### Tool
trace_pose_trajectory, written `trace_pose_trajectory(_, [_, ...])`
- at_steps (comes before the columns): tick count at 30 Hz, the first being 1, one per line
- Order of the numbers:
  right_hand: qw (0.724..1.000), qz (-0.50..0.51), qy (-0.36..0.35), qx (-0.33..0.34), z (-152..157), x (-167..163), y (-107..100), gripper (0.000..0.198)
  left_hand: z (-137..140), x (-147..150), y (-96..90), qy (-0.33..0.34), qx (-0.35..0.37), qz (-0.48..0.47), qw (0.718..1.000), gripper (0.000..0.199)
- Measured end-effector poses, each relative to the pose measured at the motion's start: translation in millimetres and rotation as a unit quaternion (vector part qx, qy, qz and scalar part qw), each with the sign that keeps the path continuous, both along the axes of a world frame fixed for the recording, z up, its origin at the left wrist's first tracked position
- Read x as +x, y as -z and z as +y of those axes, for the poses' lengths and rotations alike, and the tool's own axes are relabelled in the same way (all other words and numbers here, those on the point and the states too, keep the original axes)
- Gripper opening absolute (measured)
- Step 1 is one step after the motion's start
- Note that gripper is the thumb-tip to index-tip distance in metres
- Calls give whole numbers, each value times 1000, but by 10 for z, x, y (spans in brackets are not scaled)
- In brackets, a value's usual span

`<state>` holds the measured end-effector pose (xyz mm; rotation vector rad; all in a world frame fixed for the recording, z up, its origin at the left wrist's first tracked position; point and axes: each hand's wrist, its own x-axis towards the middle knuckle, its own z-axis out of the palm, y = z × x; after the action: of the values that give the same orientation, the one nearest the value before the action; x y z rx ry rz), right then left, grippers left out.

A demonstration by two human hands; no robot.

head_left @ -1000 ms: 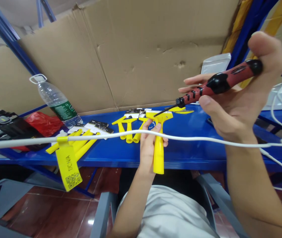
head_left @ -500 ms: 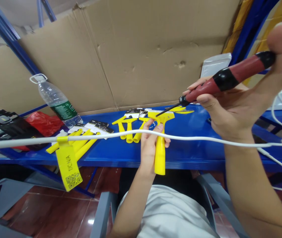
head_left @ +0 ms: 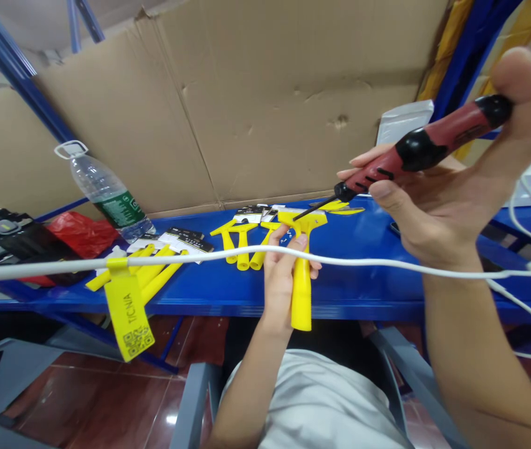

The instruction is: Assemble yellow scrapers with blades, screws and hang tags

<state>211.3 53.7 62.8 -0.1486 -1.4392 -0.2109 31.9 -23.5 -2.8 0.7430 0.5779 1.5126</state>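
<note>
My left hand (head_left: pixel 280 268) is closed around the neck of a yellow scraper (head_left: pixel 301 293), its wide head up and its handle pointing toward me. In my right hand (head_left: pixel 452 212) is a red and black screwdriver (head_left: pixel 419 149), slanting down to the left, with the handle's end against my palm. The screwdriver's tip meets the scraper's head near its left side; whether it sits in a screw is too small to tell. Behind my left hand lie several more yellow scrapers (head_left: pixel 243 244), with yellow handles (head_left: pixel 162 274) farther left.
A white cable (head_left: pixel 363 259) with a yellow tag (head_left: pixel 129 318) crosses the view in front. On the blue table (head_left: pixel 359 293) are black-and-white cards (head_left: pixel 186 240), a water bottle (head_left: pixel 106 193), a red plastic bag (head_left: pixel 83 234) and yellow pieces (head_left: pixel 344 209). Cardboard (head_left: pixel 293 93) stands behind.
The screwdriver's handle has turned about its length, so dark slots now show on it. My right hand has shifted slightly; the left hand and scraper have hardly moved.
</note>
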Motion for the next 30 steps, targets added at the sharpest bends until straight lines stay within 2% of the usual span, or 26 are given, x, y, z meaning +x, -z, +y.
trace_pose_trajectory(5, [999, 48, 2, -11, -77, -69, -7, 90, -7, -1, 2, 5, 2, -2, 1000, 74])
trace_pose_trajectory(8, [999, 41, 4, -34, -98, -53, -10, 87, -15, 0, 0, 6, -1, -2, 1000, 71])
trace_pose_trajectory(14, [999, -30, -22, -31, -11, 37, -2, 103, -4, -1, -4, 0, -1, -3, 1000, 67])
trace_pose_trajectory(22, [1000, 5, -8, 19, 20, -15, -22, 99, -5, -3, -4, 5, 4, -15, 1000, 73])
trace_pose_trajectory(27, [999, 16, 7, 37, 48, -10, -54, 99, 0, -2, -2, 4, 1, -2, 1000, 69])
trace_pose_trajectory(30, [1000, -10, -13, 18, 36, -3, -40, 102, -2, -2, -2, 3, -2, 0, 1000, 68])
